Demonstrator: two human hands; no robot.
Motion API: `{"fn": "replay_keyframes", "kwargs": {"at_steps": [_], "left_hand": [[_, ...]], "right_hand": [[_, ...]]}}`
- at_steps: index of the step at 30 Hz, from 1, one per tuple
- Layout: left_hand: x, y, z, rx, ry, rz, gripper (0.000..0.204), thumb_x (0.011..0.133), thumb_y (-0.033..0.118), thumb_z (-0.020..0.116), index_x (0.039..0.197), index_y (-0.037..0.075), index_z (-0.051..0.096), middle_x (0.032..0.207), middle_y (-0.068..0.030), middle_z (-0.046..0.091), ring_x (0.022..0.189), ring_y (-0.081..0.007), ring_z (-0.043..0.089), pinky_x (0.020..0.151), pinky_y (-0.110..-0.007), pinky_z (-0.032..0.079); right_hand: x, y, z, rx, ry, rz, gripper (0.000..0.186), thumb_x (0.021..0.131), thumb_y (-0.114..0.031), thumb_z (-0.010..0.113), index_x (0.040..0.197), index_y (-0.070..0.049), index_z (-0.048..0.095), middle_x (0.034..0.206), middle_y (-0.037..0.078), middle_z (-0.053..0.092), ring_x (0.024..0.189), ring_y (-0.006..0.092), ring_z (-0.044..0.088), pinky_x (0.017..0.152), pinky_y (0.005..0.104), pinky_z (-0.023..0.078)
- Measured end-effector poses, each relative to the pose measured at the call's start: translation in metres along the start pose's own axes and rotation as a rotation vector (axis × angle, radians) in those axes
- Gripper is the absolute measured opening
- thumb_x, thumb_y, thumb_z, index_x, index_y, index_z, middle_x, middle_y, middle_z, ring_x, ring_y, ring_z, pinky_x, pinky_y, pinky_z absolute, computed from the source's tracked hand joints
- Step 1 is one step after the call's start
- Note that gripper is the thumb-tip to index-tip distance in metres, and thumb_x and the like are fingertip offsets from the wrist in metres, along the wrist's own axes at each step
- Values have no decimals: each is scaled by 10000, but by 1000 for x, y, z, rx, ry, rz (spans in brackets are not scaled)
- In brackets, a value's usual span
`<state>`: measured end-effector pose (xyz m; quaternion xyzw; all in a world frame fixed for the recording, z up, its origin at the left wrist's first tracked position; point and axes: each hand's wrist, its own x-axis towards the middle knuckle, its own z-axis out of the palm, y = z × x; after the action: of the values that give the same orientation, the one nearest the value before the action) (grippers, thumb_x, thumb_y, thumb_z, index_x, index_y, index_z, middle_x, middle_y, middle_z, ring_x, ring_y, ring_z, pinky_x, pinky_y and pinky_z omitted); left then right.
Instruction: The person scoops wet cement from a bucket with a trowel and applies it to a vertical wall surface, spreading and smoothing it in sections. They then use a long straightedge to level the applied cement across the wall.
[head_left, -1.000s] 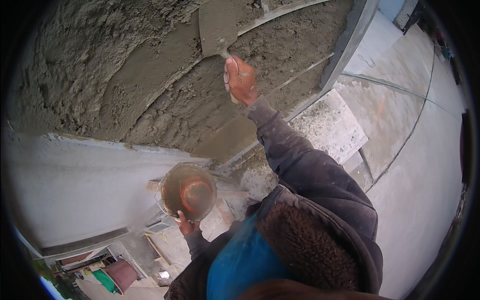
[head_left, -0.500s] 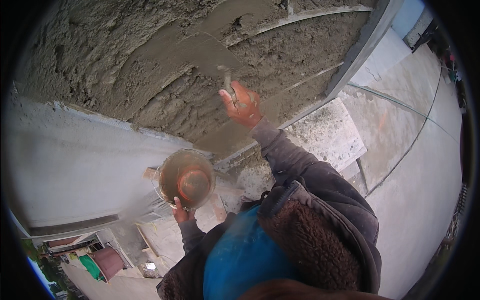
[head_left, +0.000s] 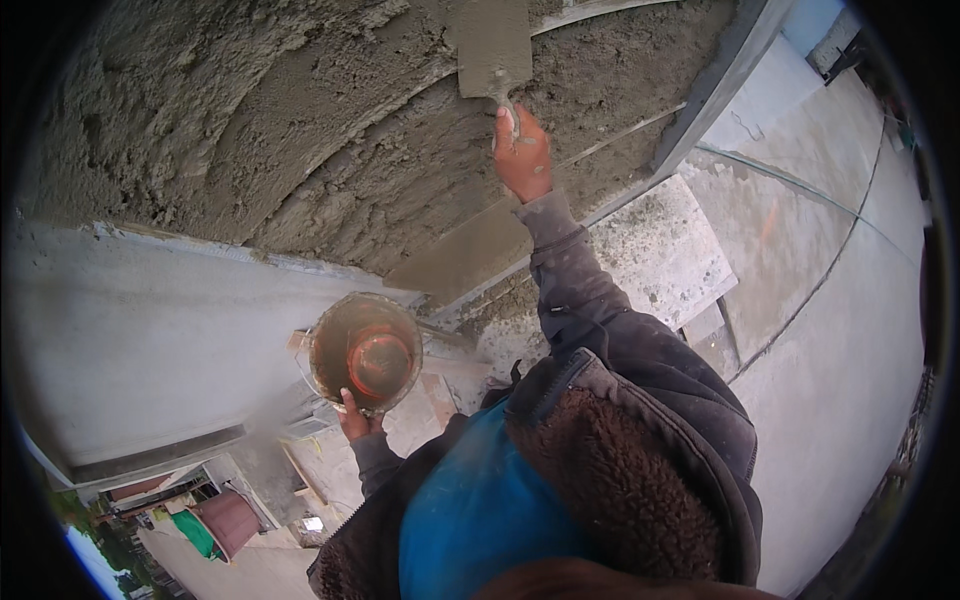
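both hands were gripping something. the right hand (head_left: pixel 522 155) was closed around the handle of a trowel (head_left: pixel 495 55), its thumb lying along the handle toward the blade. the broad blade, coated grey-brown, pointed toward the upper edge of the view and lay over the rough mortar (head_left: pixel 330 125); whether it pressed on the surface i could not tell. the left hand (head_left: pixel 358 418), lower and farther left, held a bucket (head_left: pixel 326 345) by its near side, with 1 finger showing over the rim. the bucket's mouth faced up toward the camera, its inner wall smeared with mortar and a round orange-red patch showing at the bottom. it was well apart from the trowel, beside a pale smooth wall (head_left: pixel 150 330) that met the mortar along a ragged edge. a pale strip (head_left: pixel 600 13) ran across the mortar near the trowel, and a straight grey edging (head_left: pixel 722 88) bounded it on the right. past that edging, a speckled pale board (head_left: pixel 665 250) lay on the concrete floor (head_left: pixel 850 360), near the right sleeve (head_left: pixel 610 300). at the lower left stood a maroon container (head_left: pixel 227 522) with green material (head_left: pixel 194 534) against it.
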<state>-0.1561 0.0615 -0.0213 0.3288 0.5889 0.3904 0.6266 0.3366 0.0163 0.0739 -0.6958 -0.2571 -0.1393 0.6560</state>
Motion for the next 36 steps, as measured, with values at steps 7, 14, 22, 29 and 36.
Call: {"fn": "replay_keyframes", "kwargs": {"at_steps": [7, 14, 22, 29, 36], "left_hand": [[7, -7, -5, -49, -86, -35, 644, 949, 394, 608, 1476, 157, 323, 1365, -134, 489, 1121, -320, 588, 755, -485, 600], [6, -9, -16, -96, -79, 19, 652, 945, 398, 621, 1471, 144, 330, 1376, -128, 481, 1157, -313, 568, 737, -467, 586], [4, -10, -34, -45, -6, -25, 674, 938, 398, 630, 1479, 155, 310, 1381, -134, 476, 1128, -321, 588, 742, -467, 606], [10, -1, -9, -67, -81, 39, 677, 937, 398, 632, 1479, 157, 308, 1366, -145, 490, 1117, -320, 598, 737, -461, 611], [4, -7, 11, -24, -49, 8, 648, 946, 405, 620, 1471, 165, 325, 1367, -137, 490, 1142, -315, 582, 736, -479, 595]], "right_hand": [[-51, -14, -15, 595, -471, 190, 380, 1030, -383, 457, 857, -53, 529, 649, 21, 513, 524, 95, 510, 467, 274, 419], [-15, -61, 41, 793, -328, 317, 404, 1044, -372, 425, 791, -60, 477, 599, 18, 489, 522, 113, 515, 463, 285, 420], [-79, -97, 97, 630, -532, 25, 406, 1041, -340, 448, 777, -35, 495, 600, 36, 487, 520, 122, 486, 476, 338, 403], [-36, -76, 61, -95, -26, -426, 259, 941, -290, 618, 853, -49, 583, 653, 120, 580, 542, 334, 579, 480, 421, 444], [63, -10, -13, -180, 174, -167, 274, 951, -315, 593, 854, -59, 597, 701, 172, 631, 616, 387, 637, 532, 467, 477]]}}
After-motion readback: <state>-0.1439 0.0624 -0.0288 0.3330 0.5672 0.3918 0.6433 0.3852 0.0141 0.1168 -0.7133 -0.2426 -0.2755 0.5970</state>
